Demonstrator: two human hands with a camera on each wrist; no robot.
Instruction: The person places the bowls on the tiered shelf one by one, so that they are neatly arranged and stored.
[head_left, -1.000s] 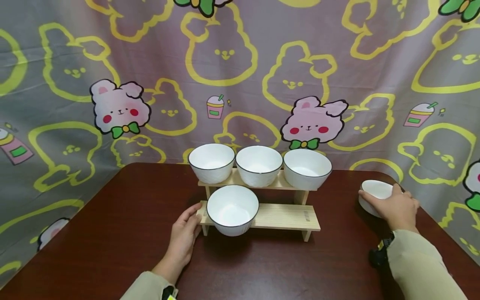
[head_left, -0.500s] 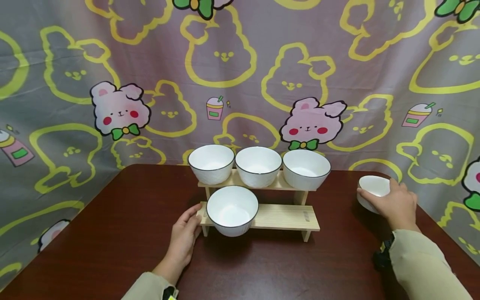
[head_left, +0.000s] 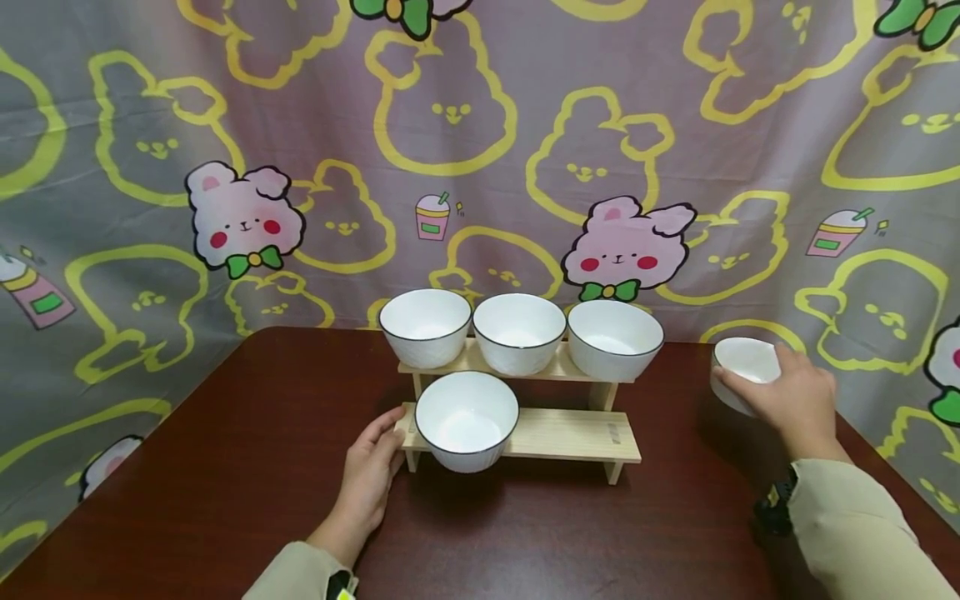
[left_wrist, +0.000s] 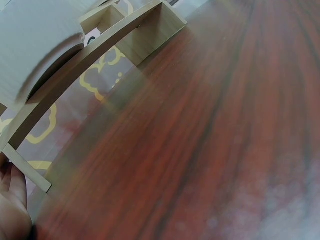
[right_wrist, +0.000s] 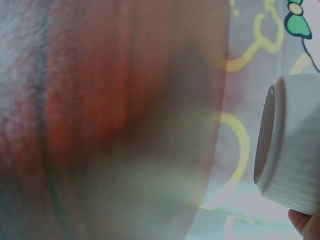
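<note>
My right hand (head_left: 802, 402) grips a white bowl (head_left: 750, 362) by its rim and side, above the table at the far right. In the right wrist view the ribbed outside and foot of this bowl (right_wrist: 295, 142) show, with a fingertip against it. My left hand (head_left: 367, 471) holds the left end of a two-step wooden rack (head_left: 570, 432). On the lower step, at the left, stands a dark-rimmed white bowl (head_left: 467, 421). Three similar bowls line the upper step: the left bowl (head_left: 425, 327), the middle bowl (head_left: 519, 333) and the right bowl (head_left: 615, 337).
The rack stands on a dark reddish-brown table (head_left: 525, 542). Behind the table hangs a patterned curtain (head_left: 315, 125), close to the back edge. To the right of the lower bowl, bare wood of the lower step shows.
My right hand has raised the bowl off the table and drawn it slightly to the left. My left hand and the bowls on the rack have kept their places.
</note>
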